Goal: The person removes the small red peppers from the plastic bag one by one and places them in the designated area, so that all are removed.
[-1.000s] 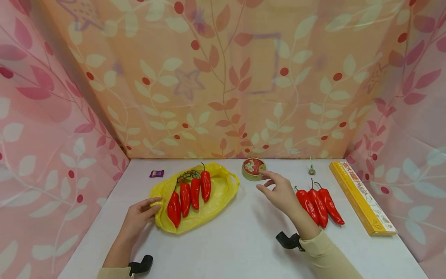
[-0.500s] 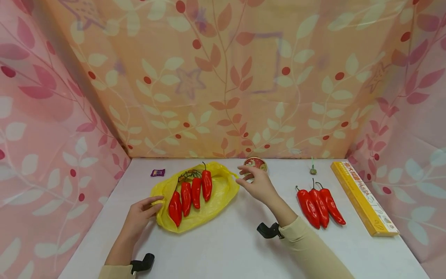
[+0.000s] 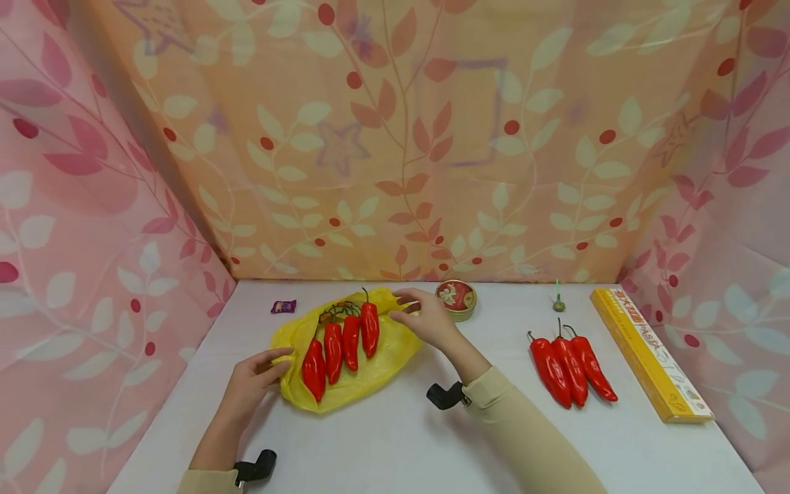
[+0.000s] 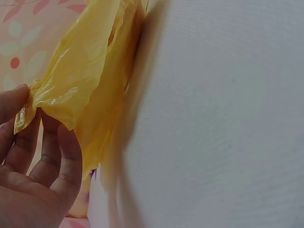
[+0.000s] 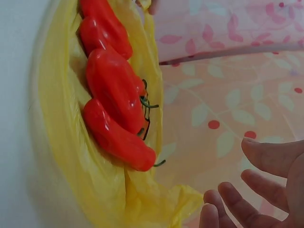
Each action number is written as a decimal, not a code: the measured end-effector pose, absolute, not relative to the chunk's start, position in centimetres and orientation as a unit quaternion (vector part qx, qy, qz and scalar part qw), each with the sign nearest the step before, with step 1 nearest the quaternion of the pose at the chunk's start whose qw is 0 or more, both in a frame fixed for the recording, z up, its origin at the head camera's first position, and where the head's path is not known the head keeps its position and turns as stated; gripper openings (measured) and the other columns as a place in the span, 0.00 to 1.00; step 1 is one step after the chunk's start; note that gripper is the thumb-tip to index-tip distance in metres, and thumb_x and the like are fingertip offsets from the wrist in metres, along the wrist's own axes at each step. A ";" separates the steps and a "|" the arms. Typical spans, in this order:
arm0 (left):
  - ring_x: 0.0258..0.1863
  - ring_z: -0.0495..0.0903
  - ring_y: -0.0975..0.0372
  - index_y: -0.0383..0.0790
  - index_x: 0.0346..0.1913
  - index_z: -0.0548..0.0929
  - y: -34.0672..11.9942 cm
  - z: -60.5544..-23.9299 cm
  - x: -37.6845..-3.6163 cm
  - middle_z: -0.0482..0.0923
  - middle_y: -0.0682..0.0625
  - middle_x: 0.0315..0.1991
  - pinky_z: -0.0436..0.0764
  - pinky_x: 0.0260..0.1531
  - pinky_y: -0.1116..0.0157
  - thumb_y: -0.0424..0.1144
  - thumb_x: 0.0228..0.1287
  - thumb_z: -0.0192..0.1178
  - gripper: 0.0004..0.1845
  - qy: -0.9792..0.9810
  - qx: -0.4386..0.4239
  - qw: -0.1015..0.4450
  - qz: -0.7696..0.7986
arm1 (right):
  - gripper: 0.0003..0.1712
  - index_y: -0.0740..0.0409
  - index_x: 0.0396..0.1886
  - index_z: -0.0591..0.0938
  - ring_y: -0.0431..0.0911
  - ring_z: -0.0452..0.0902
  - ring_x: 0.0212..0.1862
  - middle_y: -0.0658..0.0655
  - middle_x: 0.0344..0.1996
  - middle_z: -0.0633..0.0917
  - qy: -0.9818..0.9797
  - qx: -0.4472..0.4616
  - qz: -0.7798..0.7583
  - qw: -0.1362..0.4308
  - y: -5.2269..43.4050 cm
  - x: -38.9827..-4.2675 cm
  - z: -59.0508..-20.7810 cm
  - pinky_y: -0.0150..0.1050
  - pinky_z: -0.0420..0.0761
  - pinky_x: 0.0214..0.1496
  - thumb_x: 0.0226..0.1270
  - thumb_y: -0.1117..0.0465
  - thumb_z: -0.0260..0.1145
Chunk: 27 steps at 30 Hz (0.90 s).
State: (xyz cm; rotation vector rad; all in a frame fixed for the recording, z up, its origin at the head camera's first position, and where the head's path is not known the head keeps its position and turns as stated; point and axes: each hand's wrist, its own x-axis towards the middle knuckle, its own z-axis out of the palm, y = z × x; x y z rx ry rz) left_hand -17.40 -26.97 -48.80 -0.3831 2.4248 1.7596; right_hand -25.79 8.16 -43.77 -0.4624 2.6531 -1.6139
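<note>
A yellow plastic bag (image 3: 352, 357) lay flattened on the white table (image 3: 401, 439), left of centre, with four red peppers (image 3: 342, 343) resting side by side on it, their dark stems bunched at the far end. The left hand (image 3: 249, 387) was at the bag's near-left corner: in the left wrist view its fingers (image 4: 28, 142) pinched a crumpled fold of the yellow film (image 4: 71, 95) against the thumb, so the corner stood just proud of the tabletop. The right hand (image 3: 426, 319) hovered at the bag's far-right edge, beside the handle loop. Its fingers (image 5: 266, 190) were spread and loosely bent, holding nothing; whether the fingertips brushed the plastic could not be told from either view. The nearest pepper (image 5: 118, 137) lay just to the left of those fingertips.

Just right of the right hand's knuckles, close but apart, sat a small round tin (image 3: 456, 299) with a red lid. Farther right of that hand, well apart, three more red peppers (image 3: 570, 367) lay in a tight row, and beyond them a long yellow box (image 3: 651, 353) ran along the table's right edge. A small green-topped object (image 3: 558, 302) stood behind the row. Beyond the left hand's fingertips, near the far-left corner, was a small purple wrapper (image 3: 283, 306). Leaf-patterned pink and orange cloth (image 3: 395, 137) walled the table on three sides.
</note>
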 end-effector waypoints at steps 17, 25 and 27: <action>0.52 0.78 0.57 0.42 0.65 0.79 -26.9 -49.1 -17.7 0.71 0.43 0.66 0.84 0.48 0.72 0.45 0.73 0.62 0.22 0.806 -0.116 0.055 0.578 | 0.29 0.56 0.65 0.79 0.58 0.79 0.58 0.66 0.60 0.81 0.828 -0.126 -0.542 0.078 2.9 -29.1 -46.1 0.50 0.84 0.58 0.66 0.54 0.72; 0.54 0.78 0.56 0.43 0.66 0.79 -26.7 -49.2 -17.7 0.71 0.43 0.67 0.84 0.49 0.71 0.46 0.73 0.62 0.23 0.806 -0.121 0.059 0.576 | 0.30 0.54 0.66 0.78 0.58 0.76 0.61 0.63 0.60 0.80 0.846 -0.082 -0.520 0.079 1.5 -30.2 -47.8 0.52 0.81 0.61 0.65 0.55 0.73; 0.55 0.77 0.56 0.43 0.66 0.79 -26.6 -49.2 -17.7 0.71 0.43 0.67 0.84 0.49 0.71 0.46 0.73 0.62 0.23 0.807 -0.117 0.058 0.576 | 0.30 0.54 0.66 0.79 0.58 0.76 0.61 0.64 0.61 0.79 0.851 -0.076 -0.514 0.076 1.3 -30.2 -48.1 0.52 0.81 0.62 0.65 0.56 0.73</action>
